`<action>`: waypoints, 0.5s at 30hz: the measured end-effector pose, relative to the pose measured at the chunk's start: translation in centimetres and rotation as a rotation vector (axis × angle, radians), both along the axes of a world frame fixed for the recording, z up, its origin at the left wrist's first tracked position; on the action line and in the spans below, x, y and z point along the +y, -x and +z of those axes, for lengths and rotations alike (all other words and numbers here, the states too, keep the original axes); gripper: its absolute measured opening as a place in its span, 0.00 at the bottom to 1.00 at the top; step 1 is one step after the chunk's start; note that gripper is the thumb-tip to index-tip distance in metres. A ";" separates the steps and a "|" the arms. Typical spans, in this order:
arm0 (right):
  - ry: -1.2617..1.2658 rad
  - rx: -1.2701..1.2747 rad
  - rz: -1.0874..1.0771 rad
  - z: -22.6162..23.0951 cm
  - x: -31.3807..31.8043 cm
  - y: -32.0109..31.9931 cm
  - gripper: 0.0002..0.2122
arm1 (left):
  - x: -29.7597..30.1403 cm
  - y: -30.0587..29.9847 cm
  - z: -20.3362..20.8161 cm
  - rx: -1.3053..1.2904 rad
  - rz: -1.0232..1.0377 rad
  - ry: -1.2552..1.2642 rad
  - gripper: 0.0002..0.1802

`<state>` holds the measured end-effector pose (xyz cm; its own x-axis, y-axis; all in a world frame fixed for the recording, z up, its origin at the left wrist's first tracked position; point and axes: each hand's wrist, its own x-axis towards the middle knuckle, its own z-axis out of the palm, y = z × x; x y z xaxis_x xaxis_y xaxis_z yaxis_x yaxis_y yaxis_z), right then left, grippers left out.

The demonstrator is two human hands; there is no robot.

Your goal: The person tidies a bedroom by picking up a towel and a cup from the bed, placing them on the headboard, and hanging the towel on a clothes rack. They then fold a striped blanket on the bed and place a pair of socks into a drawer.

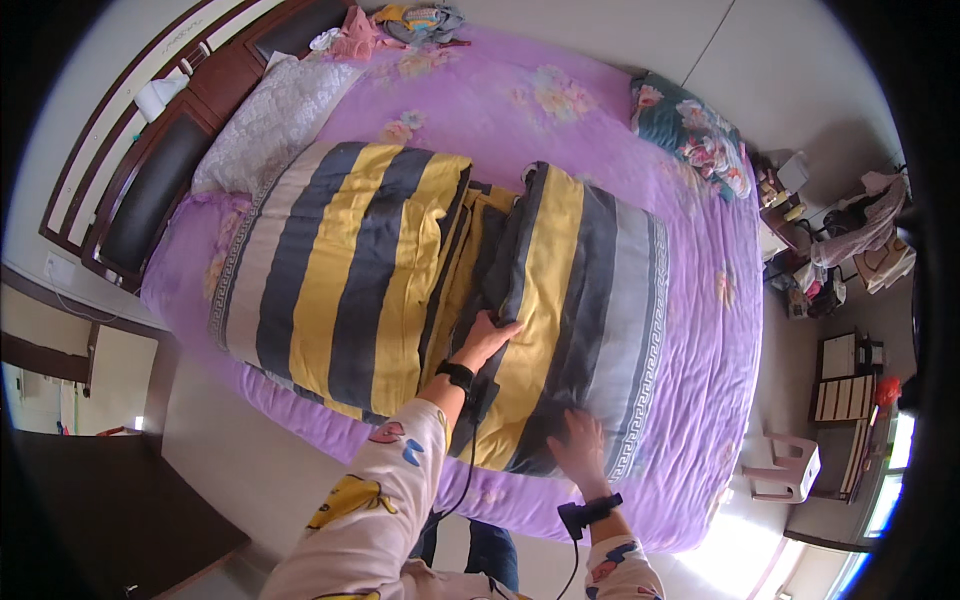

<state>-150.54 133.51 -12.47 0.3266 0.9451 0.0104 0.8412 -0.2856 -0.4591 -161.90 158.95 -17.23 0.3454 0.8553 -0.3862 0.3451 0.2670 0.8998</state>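
Observation:
A thick quilt [350, 270] with yellow, dark grey and pale grey stripes lies on the bed, its two sides folded in toward a narrow gap in the middle. At that gap, my left hand [483, 340] grips the inner edge of the right-hand fold, thumb on top of the yellow stripe; its other fingers are partly hidden in the fold. Lower and to the right, my right hand [582, 445] rests on the dark stripe near the quilt's front edge, fingers spread and holding nothing. Both wrists wear black bands with cables.
Beneath the quilt is a purple flowered bedsheet [700, 400]. A white lace-patterned pillow [280, 125] leans by the dark headboard [150, 215]; a green floral pillow [690, 130] lies at the far right. Clothes [355, 38] lie at the back. A plastic stool [785, 468] stands right.

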 end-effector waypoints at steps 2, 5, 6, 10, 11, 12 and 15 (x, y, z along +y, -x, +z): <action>-0.029 0.036 -0.024 -0.2 0.0 -0.5 0.26 | -0.7 -0.6 1.4 -0.185 -0.080 0.242 0.30; -0.066 0.131 -0.074 0.0 0.2 -0.9 0.26 | -1.9 -0.8 2.9 -0.198 -0.179 0.235 0.25; -0.071 0.143 -0.089 0.2 0.2 -1.0 0.26 | -1.8 -0.7 3.0 -0.059 -0.090 -0.006 0.24; -0.105 0.119 -0.090 0.9 -0.8 -2.4 0.26 | 0.7 -0.6 0.8 0.069 0.126 -0.698 0.23; -0.128 0.082 -0.085 0.9 -1.2 -2.7 0.26 | 1.6 -0.6 -0.3 0.238 0.105 -0.738 0.24; -0.107 0.081 -0.118 0.8 -1.5 -3.1 0.26 | 2.5 -0.9 -1.4 0.399 0.104 -0.816 0.26; -0.039 0.063 -0.222 0.0 -2.4 -3.7 0.28 | 3.6 -2.0 -4.4 0.448 0.019 -0.511 0.27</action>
<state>-146.84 131.07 -12.48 0.5279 0.8491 0.0184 0.7290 -0.4419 -0.5228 -159.89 162.53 -21.65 0.2294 0.9727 -0.0346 0.7137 -0.1439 0.6855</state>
